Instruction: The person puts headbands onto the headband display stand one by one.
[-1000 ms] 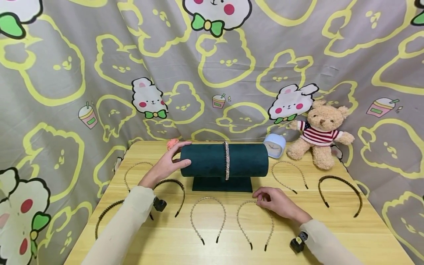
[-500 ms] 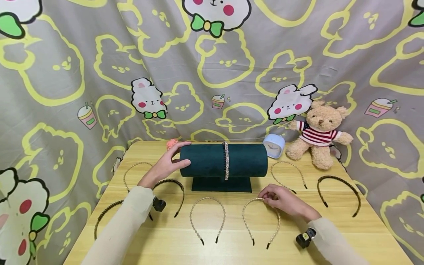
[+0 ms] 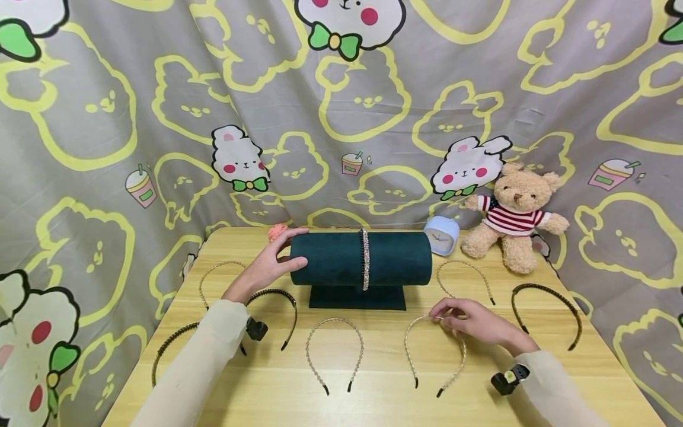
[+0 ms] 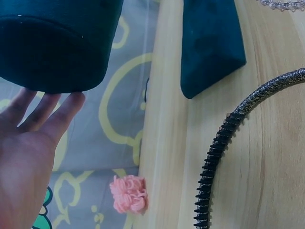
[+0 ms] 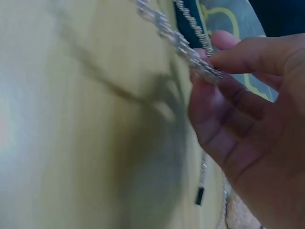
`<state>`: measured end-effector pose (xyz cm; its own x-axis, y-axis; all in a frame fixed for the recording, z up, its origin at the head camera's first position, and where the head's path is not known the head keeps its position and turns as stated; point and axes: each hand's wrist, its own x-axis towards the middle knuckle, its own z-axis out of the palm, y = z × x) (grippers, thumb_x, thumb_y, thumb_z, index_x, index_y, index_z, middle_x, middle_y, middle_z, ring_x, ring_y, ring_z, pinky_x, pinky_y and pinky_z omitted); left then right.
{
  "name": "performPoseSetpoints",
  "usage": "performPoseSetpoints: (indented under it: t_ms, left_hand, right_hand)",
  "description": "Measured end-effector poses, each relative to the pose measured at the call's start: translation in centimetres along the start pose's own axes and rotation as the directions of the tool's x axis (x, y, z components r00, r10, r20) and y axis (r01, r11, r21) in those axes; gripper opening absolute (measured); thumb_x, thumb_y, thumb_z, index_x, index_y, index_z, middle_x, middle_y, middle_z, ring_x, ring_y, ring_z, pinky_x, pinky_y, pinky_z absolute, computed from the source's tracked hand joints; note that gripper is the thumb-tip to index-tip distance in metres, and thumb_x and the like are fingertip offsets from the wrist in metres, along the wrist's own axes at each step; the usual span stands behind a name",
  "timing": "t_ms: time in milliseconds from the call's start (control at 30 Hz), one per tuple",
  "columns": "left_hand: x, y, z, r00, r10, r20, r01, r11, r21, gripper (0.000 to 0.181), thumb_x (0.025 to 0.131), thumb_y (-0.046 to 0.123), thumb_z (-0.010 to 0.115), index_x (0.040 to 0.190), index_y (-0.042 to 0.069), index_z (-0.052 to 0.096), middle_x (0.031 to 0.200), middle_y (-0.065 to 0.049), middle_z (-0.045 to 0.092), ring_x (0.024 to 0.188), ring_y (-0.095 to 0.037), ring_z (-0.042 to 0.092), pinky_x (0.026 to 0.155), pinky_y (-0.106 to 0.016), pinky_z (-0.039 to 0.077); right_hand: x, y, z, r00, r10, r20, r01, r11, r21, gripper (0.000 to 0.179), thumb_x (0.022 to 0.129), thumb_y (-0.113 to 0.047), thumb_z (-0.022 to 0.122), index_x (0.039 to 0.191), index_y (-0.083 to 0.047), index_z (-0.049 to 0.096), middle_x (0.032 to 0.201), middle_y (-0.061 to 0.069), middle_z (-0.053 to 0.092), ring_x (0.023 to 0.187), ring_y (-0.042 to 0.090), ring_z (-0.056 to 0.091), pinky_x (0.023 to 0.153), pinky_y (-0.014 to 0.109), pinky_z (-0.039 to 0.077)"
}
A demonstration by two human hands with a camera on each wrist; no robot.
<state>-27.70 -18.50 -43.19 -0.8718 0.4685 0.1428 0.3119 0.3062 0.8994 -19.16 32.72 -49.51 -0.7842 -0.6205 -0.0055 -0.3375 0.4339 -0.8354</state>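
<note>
My right hand (image 3: 475,320) pinches a thin beaded headband (image 3: 408,350) near the top of its arch, between thumb and fingers. In the right wrist view the pinched headband (image 5: 178,43) is held off the table, its shadow on the wood. My left hand (image 3: 265,267) rests at the left end of a dark green velvet roll stand (image 3: 331,258). In the left wrist view its fairly straight fingers (image 4: 62,114) touch the roll's rim. Around the roll's middle sits a sparkling headband (image 3: 366,259) with dark teeth. A similar beaded headband (image 3: 335,320) lies in front of the stand.
Dark headbands lie at the left (image 3: 171,341), beside the left wrist (image 3: 295,314) and at the right (image 3: 557,290). Thin headbands lie back left (image 3: 205,273) and back right (image 3: 480,276). Behind are a blue clock (image 3: 441,234), a teddy bear (image 3: 517,213) and a pink fluffy item (image 3: 277,231).
My right hand has moved rightward with the pinched beaded headband, which has shifted and turned slightly. The left hand and the stand have stayed in place.
</note>
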Motion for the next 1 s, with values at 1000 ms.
performPoseSetpoints:
  t_ms: [1000]
  left_hand:
    - [-0.1,0.1,0.0,1.000,-0.003,-0.004,0.003,1.000,-0.001,0.069,0.105,0.033,0.073,0.167,0.027,0.041,0.179,-0.009,0.025,0.166,-0.041,0.021,0.129,-0.071,0.030]
  right_hand:
    - [-3.9,-0.3,-4.4,0.994,0.107,0.004,-0.100,0.914,0.393,0.027,0.115,-0.007,0.049,0.133,-0.002,0.068,0.103,-0.003,0.070,0.087,0.011,0.069,0.076,0.037,0.065]
